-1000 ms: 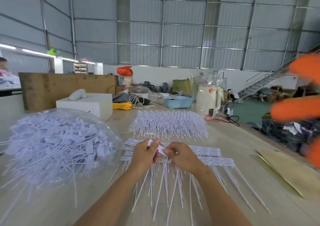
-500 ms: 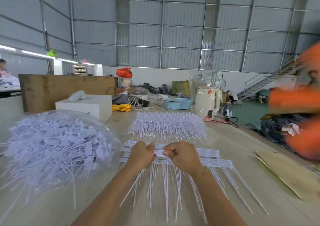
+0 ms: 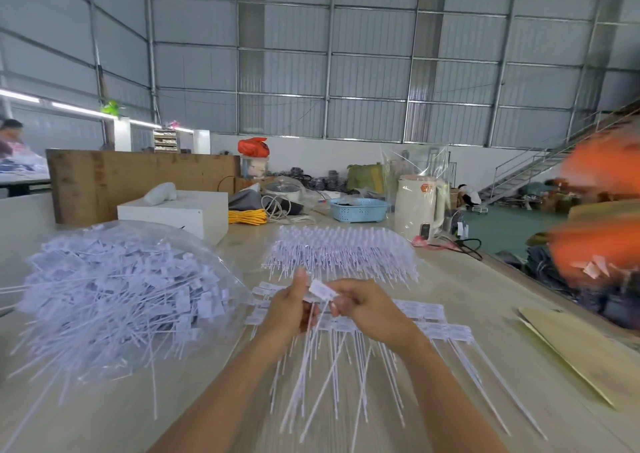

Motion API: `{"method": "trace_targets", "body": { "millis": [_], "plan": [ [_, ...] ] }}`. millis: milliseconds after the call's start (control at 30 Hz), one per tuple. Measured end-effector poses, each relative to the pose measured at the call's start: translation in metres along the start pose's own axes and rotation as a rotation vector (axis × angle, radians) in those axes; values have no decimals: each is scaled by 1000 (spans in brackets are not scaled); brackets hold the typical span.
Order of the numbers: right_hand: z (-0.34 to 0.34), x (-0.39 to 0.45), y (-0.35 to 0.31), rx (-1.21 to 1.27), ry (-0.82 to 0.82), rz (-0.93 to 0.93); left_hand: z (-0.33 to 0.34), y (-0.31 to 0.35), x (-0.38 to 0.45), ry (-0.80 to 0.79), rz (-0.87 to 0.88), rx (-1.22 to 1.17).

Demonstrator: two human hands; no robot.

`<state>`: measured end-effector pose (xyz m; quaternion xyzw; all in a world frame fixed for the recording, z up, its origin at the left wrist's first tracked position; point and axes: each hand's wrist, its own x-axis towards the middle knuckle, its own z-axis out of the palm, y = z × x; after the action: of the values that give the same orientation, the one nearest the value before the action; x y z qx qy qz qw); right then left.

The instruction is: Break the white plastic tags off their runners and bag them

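Observation:
My left hand (image 3: pixel 289 308) and my right hand (image 3: pixel 363 305) meet above a strip of white plastic tags (image 3: pixel 436 328) that lies across the table in front of me. Together they hold a small bunch of loose white tags (image 3: pixel 320 291); the flat heads stick up between the thumbs and the long thin tails hang down toward me. The left hand grips the bunch of tails, and the right fingers pinch a tag head. A clear plastic bag (image 3: pixel 114 296) heaped with separated tags sits at my left. A second stack of tag strips (image 3: pixel 341 253) lies farther back.
A white box (image 3: pixel 173 215), yellow cable (image 3: pixel 247 217), a blue basket (image 3: pixel 358 210) and a cream kettle (image 3: pixel 417 206) stand at the back of the table (image 3: pixel 460 279). Brown cardboard (image 3: pixel 585 352) lies at the right. Blurred orange shapes (image 3: pixel 599 224) fill the right edge.
Both hands lifted off the strip and rose a little, with a tag head now tilted up between them. The orange shapes at the right shifted.

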<state>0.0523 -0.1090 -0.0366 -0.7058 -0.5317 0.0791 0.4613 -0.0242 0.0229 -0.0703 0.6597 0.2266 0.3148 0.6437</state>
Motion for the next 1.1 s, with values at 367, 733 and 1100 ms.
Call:
{"method": "trace_targets", "body": {
  "millis": [367, 733, 1100],
  "plan": [
    [8, 2, 4, -46, 1, 88, 1, 9, -17, 25, 287, 96],
    [12, 7, 18, -269, 106, -30, -1, 24, -17, 15, 39, 124],
    [-20, 2, 43, -35, 490, 218, -66, 55, 4, 436, 159, 218]
  ]
}}
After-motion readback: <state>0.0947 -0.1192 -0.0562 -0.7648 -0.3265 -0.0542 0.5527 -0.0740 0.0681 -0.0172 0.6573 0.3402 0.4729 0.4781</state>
